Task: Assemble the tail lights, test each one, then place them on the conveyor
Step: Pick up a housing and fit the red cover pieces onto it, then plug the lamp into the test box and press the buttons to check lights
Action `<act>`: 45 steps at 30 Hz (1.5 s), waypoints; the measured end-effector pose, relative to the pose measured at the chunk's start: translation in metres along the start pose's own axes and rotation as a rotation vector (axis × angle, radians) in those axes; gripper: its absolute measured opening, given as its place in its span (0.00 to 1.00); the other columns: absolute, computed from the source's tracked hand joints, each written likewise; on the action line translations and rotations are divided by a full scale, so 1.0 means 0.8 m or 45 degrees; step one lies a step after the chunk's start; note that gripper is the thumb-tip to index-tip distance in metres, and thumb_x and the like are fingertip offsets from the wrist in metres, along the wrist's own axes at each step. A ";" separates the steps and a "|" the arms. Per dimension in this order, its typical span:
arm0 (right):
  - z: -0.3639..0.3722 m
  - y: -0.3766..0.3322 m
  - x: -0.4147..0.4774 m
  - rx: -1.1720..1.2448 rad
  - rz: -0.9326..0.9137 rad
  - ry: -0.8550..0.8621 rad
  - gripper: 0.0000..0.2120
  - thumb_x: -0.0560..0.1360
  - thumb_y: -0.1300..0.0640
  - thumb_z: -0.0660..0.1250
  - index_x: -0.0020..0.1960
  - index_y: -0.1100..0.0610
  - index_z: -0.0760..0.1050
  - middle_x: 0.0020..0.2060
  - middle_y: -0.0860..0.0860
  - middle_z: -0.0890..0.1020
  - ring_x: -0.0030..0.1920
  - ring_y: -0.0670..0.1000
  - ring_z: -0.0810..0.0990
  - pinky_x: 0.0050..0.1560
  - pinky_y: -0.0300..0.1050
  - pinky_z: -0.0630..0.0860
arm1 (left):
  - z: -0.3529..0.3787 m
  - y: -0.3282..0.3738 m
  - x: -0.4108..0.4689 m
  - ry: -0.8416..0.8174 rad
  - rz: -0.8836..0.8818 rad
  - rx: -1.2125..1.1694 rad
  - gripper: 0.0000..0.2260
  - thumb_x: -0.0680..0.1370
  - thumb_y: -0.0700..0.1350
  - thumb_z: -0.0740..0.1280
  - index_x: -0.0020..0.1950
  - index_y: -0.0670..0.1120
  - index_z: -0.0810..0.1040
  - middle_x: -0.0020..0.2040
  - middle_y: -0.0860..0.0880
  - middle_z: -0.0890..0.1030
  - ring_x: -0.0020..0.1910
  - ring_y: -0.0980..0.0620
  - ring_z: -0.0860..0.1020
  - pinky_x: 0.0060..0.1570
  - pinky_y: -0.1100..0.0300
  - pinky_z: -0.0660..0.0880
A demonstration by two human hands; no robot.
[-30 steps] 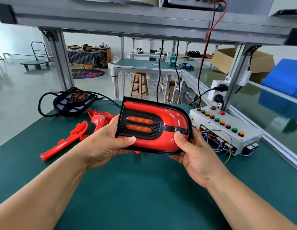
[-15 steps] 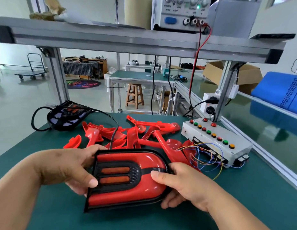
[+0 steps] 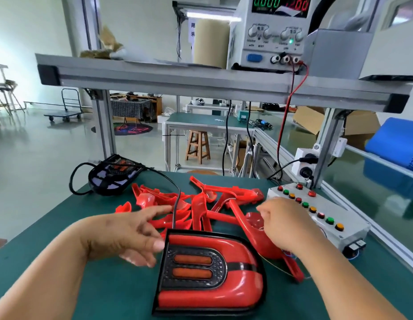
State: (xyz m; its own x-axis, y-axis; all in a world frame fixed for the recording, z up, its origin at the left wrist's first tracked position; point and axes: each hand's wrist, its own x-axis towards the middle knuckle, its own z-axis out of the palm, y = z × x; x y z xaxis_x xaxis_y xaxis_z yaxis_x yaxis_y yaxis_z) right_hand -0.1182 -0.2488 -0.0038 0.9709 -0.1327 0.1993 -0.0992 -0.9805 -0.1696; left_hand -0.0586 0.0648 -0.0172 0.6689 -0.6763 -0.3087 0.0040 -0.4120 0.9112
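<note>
An assembled red tail light (image 3: 235,289) with a black insert and two orange bars lies flat on the green mat (image 3: 62,227) at the near middle. A black cable (image 3: 175,209) runs from its far edge. My left hand (image 3: 122,234) hovers just left of the light, fingers spread and empty. My right hand (image 3: 284,222) is beyond the light's far right corner, next to the white button box (image 3: 348,229), above coloured wires. Its fingers curl down out of sight.
Several loose red lens parts (image 3: 201,204) are piled behind the light. A black housing (image 3: 113,179) sits at the far left. A power supply (image 3: 268,33) stands on the overhead shelf (image 3: 154,77). The green conveyor (image 3: 374,192) runs along the right.
The tail light has gone from held up in both hands to lying on the mat. Both hands have let go; the right has moved toward the button box.
</note>
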 end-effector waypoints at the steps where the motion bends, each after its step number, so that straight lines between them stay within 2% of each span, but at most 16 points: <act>1: 0.005 0.002 0.008 -0.169 0.058 -0.063 0.13 0.77 0.57 0.59 0.56 0.48 0.80 0.53 0.48 0.81 0.54 0.50 0.78 0.62 0.51 0.71 | -0.012 0.004 -0.004 0.162 0.044 -0.024 0.34 0.64 0.50 0.81 0.66 0.62 0.69 0.50 0.42 0.82 0.44 0.45 0.83 0.39 0.60 0.78; 5: 0.035 0.013 0.014 -0.255 0.249 -0.271 0.15 0.76 0.57 0.56 0.55 0.45 0.77 0.50 0.45 0.81 0.54 0.49 0.78 0.56 0.50 0.65 | -0.092 0.014 0.004 0.972 0.178 -0.215 0.06 0.79 0.37 0.65 0.53 0.47 0.78 0.40 0.41 0.81 0.31 0.58 0.82 0.29 0.68 0.77; 8: 0.046 0.020 0.023 -0.320 0.226 -0.179 0.12 0.78 0.52 0.55 0.49 0.44 0.77 0.44 0.44 0.74 0.53 0.49 0.75 0.54 0.50 0.63 | -0.169 -0.010 0.012 1.561 0.113 -0.386 0.11 0.79 0.31 0.61 0.41 0.44 0.74 0.35 0.42 0.73 0.21 0.57 0.76 0.25 0.68 0.73; 12: 0.055 0.022 0.027 -0.339 0.259 0.120 0.13 0.80 0.44 0.54 0.50 0.41 0.78 0.42 0.42 0.71 0.52 0.47 0.74 0.50 0.49 0.60 | -0.220 -0.047 0.030 1.715 -0.140 -0.227 0.14 0.75 0.27 0.60 0.34 0.43 0.71 0.38 0.44 0.69 0.44 0.48 0.67 0.42 0.56 0.67; 14: 0.061 0.021 0.024 -0.357 0.279 0.268 0.15 0.79 0.41 0.51 0.48 0.41 0.76 0.39 0.41 0.71 0.49 0.45 0.75 0.46 0.47 0.56 | -0.224 -0.048 0.044 1.781 -0.174 -0.114 0.09 0.74 0.30 0.60 0.39 0.40 0.77 0.37 0.38 0.75 0.42 0.44 0.76 0.42 0.55 0.69; 15: 0.062 0.019 0.022 -0.370 0.274 0.337 0.15 0.79 0.40 0.50 0.47 0.40 0.75 0.38 0.41 0.72 0.47 0.44 0.76 0.45 0.47 0.55 | -0.221 -0.041 0.053 1.794 -0.136 -0.084 0.08 0.74 0.31 0.61 0.44 0.38 0.80 0.37 0.35 0.76 0.40 0.39 0.79 0.41 0.55 0.70; 18: 0.068 0.012 0.018 -0.325 0.263 0.387 0.14 0.79 0.40 0.50 0.45 0.41 0.72 0.38 0.41 0.74 0.45 0.43 0.76 0.47 0.46 0.55 | -0.191 -0.009 0.091 1.565 0.053 -0.187 0.10 0.77 0.30 0.60 0.53 0.38 0.77 0.33 0.40 0.74 0.26 0.48 0.72 0.26 0.65 0.72; 20: 0.071 0.007 0.016 -0.296 0.265 0.332 0.14 0.80 0.40 0.48 0.45 0.41 0.71 0.40 0.41 0.74 0.47 0.42 0.75 0.52 0.47 0.57 | -0.160 0.013 0.119 1.359 0.054 -0.266 0.10 0.80 0.31 0.58 0.55 0.42 0.75 0.34 0.42 0.75 0.25 0.53 0.72 0.20 0.68 0.70; 24: 0.070 -0.003 0.015 -0.244 0.283 0.288 0.14 0.80 0.39 0.47 0.46 0.40 0.69 0.41 0.41 0.71 0.47 0.42 0.71 0.58 0.47 0.56 | -0.107 0.043 0.166 0.939 -0.050 -0.003 0.08 0.82 0.39 0.58 0.53 0.50 0.75 0.39 0.45 0.73 0.29 0.53 0.73 0.27 0.64 0.67; 26: 0.070 -0.004 0.015 -0.228 0.283 0.270 0.14 0.80 0.38 0.47 0.45 0.41 0.68 0.41 0.41 0.70 0.47 0.43 0.68 0.60 0.47 0.56 | -0.091 0.050 0.190 0.798 -0.133 0.294 0.11 0.83 0.45 0.59 0.62 0.46 0.77 0.51 0.44 0.78 0.45 0.48 0.78 0.38 0.60 0.72; 28: 0.071 -0.002 0.016 -0.191 0.270 0.271 0.14 0.80 0.39 0.48 0.46 0.41 0.68 0.42 0.41 0.70 0.49 0.43 0.69 0.61 0.47 0.56 | -0.081 0.053 0.205 0.829 -0.234 0.454 0.17 0.81 0.48 0.62 0.68 0.44 0.75 0.64 0.46 0.77 0.61 0.46 0.77 0.51 0.61 0.73; 30: 0.072 0.003 0.017 -0.147 0.270 0.269 0.13 0.80 0.39 0.48 0.46 0.41 0.69 0.42 0.41 0.70 0.51 0.43 0.70 0.61 0.47 0.59 | -0.076 0.052 0.213 0.813 -0.281 0.506 0.17 0.80 0.46 0.65 0.67 0.44 0.75 0.65 0.46 0.78 0.62 0.48 0.77 0.45 0.66 0.71; 34: 0.075 0.008 0.016 -0.133 0.287 0.312 0.14 0.80 0.39 0.49 0.46 0.41 0.70 0.40 0.41 0.70 0.50 0.43 0.72 0.57 0.47 0.56 | -0.073 0.045 0.216 0.832 -0.314 0.403 0.16 0.78 0.39 0.66 0.66 0.42 0.76 0.60 0.45 0.80 0.45 0.52 0.77 0.29 0.71 0.69; 41: 0.078 0.008 0.015 -0.128 0.291 0.356 0.14 0.80 0.39 0.48 0.45 0.42 0.69 0.39 0.42 0.71 0.47 0.43 0.72 0.52 0.47 0.53 | -0.072 0.044 0.223 0.874 -0.275 0.266 0.11 0.75 0.34 0.68 0.54 0.45 0.75 0.45 0.46 0.77 0.42 0.48 0.77 0.48 0.58 0.78; 43: 0.076 0.010 0.014 -0.097 0.284 0.366 0.14 0.80 0.40 0.49 0.45 0.42 0.69 0.39 0.42 0.71 0.46 0.43 0.70 0.52 0.47 0.53 | -0.072 0.053 0.218 0.997 -0.244 0.177 0.06 0.74 0.33 0.66 0.45 0.42 0.74 0.40 0.43 0.74 0.37 0.46 0.73 0.38 0.57 0.75; 45: 0.075 0.011 0.014 -0.067 0.282 0.372 0.13 0.80 0.41 0.49 0.45 0.42 0.70 0.40 0.41 0.72 0.45 0.43 0.70 0.53 0.47 0.54 | -0.074 0.060 0.212 1.024 -0.167 -0.222 0.09 0.73 0.31 0.61 0.35 0.41 0.71 0.32 0.43 0.68 0.29 0.48 0.67 0.31 0.60 0.67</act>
State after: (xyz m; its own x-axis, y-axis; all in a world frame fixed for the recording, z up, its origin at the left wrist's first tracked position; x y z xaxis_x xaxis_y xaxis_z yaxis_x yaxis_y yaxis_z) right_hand -0.0955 -0.2504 -0.0609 0.8222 -0.3711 0.4315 -0.3186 -0.9284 -0.1914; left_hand 0.0993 -0.0335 -0.0101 0.9816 0.0407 -0.1866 0.1899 -0.3121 0.9309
